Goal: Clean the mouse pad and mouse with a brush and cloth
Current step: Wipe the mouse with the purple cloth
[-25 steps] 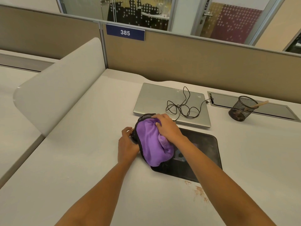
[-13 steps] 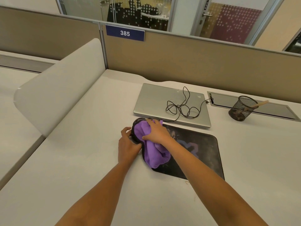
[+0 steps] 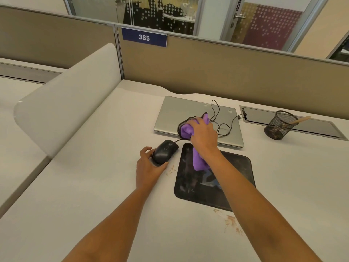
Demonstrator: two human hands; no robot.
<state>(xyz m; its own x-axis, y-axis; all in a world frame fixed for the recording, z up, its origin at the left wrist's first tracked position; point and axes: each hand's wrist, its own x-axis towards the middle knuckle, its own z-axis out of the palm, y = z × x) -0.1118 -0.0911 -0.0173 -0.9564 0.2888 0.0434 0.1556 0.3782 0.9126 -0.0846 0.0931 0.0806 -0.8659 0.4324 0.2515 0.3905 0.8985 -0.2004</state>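
**Mouse held beside the pad, cloth bunched above it**

Mouse [image 3: 165, 151], black and corded, sits on the pale desk [image 3: 94, 186] just left of the mouse pad [image 3: 236, 178], its nose angled toward the far right. The left hand [image 3: 149, 168] grips it from the near end, thumb along the right flank and fingers curled round the left side. Its cable [image 3: 222, 127] runs back in loose loops over the lid of a closed silver laptop [image 3: 175, 114].

The right hand [image 3: 204, 137] is up over the pad's far left corner and the laptop's front edge, fingers closed tight round a bunched purple cloth [image 3: 187, 130] with dark edging. A tail of the cloth hangs below the wrist toward the pad; whether it touches the surface I cannot tell.

The pad is dark with rounded corners, streaked and smudged, lying just in front of the laptop. Reddish-brown specks mark the desk beside its left edge and near its front corner [image 3: 232, 222].

Well to the right stands a black mesh cup [image 3: 280, 125] with a wooden handle [image 3: 300, 120] sticking out. A blue plate reading 385 [image 3: 144, 37] hangs on the partition behind.
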